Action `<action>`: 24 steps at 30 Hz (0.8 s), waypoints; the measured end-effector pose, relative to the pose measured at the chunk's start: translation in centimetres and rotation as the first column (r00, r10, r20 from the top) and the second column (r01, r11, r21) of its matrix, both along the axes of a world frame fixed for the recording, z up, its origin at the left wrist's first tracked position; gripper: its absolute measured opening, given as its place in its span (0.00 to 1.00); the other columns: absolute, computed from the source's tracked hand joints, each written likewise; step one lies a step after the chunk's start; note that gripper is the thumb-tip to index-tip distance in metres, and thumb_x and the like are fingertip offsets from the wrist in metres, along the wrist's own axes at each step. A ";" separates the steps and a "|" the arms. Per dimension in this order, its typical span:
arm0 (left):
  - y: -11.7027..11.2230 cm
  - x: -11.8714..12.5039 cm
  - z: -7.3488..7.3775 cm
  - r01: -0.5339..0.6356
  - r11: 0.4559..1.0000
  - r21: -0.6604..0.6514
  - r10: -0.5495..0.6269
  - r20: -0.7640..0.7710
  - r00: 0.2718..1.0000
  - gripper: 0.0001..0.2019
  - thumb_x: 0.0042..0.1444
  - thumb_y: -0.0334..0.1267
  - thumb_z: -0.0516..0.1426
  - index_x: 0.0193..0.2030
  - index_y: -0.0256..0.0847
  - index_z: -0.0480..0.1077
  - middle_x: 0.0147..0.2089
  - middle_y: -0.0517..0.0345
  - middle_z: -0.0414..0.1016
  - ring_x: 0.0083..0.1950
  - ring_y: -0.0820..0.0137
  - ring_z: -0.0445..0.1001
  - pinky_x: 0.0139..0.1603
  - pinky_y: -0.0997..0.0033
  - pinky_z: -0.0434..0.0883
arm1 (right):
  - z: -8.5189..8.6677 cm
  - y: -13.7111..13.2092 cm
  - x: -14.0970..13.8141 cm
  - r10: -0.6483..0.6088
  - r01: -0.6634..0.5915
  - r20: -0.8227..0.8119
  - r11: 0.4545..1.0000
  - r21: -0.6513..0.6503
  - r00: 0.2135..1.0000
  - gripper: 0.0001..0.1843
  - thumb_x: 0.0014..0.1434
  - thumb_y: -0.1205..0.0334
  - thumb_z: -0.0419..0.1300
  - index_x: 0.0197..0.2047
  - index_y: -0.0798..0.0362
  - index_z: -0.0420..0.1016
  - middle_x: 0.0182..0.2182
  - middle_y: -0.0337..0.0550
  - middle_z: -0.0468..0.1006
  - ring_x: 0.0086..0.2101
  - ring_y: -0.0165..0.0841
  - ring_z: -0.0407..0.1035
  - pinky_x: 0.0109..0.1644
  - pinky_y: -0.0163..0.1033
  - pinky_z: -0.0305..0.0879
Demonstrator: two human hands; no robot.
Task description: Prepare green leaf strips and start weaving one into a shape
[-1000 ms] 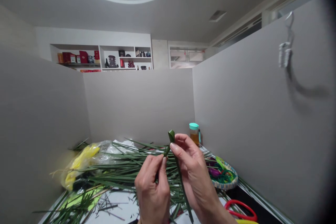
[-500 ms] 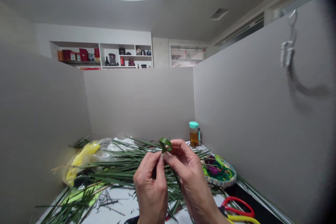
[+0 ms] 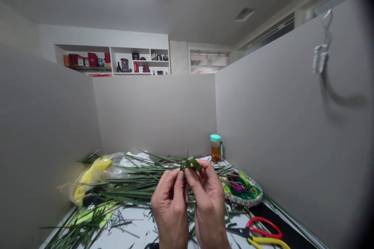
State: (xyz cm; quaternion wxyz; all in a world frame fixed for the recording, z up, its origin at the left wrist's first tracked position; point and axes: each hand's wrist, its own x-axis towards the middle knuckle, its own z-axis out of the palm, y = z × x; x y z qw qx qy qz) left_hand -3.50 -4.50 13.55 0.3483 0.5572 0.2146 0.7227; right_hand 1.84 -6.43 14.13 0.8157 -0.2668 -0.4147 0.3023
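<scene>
A narrow green leaf strip [image 3: 193, 162], bent into a small loop, stands up between my two hands above the table. My left hand [image 3: 171, 202] pinches its lower left part between thumb and fingers. On the other side my right hand [image 3: 206, 198] grips the strip beside the loop, thumb against the fingers. A thin wire-like curve [image 3: 187, 153] rises just behind the loop; what it belongs to is unclear. Both hands hide the strip's lower end. Behind them lies a pile of long green leaves [image 3: 131, 183].
Scissors [image 3: 264, 231] with red and yellow handles lie at the right front. A woven basket [image 3: 251, 202] holds coloured pieces, near a teal-lidded bottle [image 3: 216, 151]. Leaf scraps [image 3: 84, 225] and a plastic bag [image 3: 93, 175] are at left. Grey partitions [image 3: 154, 113] enclose the table.
The leaf loop has shifted right and tilted over. My right hand has turned more upright, uncovering the scissors' blades, and the wire-like curve now shows.
</scene>
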 end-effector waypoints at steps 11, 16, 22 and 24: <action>0.5 0.0 -0.7 -0.197 0.900 0.389 0.243 -0.073 0.967 0.07 0.60 0.27 0.57 0.40 0.40 0.75 0.31 0.59 0.69 0.30 0.75 0.69 0.30 0.80 0.69 | 1.9 -1.0 0.8 0.168 -0.180 -0.152 0.981 -0.069 0.974 0.08 0.56 0.58 0.65 0.39 0.48 0.71 0.35 0.34 0.70 0.36 0.28 0.62 0.40 0.31 0.62; 0.6 -0.1 -0.4 -0.238 0.814 0.529 0.340 -0.103 0.935 0.09 0.59 0.22 0.55 0.41 0.36 0.74 0.33 0.58 0.69 0.32 0.76 0.69 0.31 0.81 0.69 | 2.1 -1.3 1.7 0.122 -0.125 -0.042 0.989 -0.081 0.992 0.06 0.58 0.59 0.63 0.38 0.47 0.71 0.36 0.33 0.70 0.37 0.28 0.62 0.43 0.32 0.61; 0.7 0.0 -0.8 -0.242 0.762 0.600 0.360 -0.082 0.929 0.11 0.58 0.18 0.54 0.42 0.34 0.72 0.35 0.57 0.70 0.34 0.77 0.70 0.34 0.82 0.70 | 2.2 -2.1 2.0 0.199 -0.218 -0.146 0.967 -0.128 0.969 0.09 0.55 0.59 0.65 0.37 0.50 0.71 0.33 0.35 0.70 0.36 0.28 0.62 0.43 0.33 0.60; 0.5 0.0 -0.8 -0.239 0.756 0.610 0.361 -0.083 0.929 0.12 0.57 0.18 0.54 0.43 0.33 0.72 0.36 0.56 0.70 0.35 0.76 0.70 0.35 0.82 0.70 | 2.3 -2.3 2.0 0.218 -0.237 -0.152 0.964 -0.121 0.964 0.09 0.55 0.58 0.65 0.37 0.50 0.70 0.33 0.35 0.69 0.36 0.29 0.62 0.43 0.34 0.61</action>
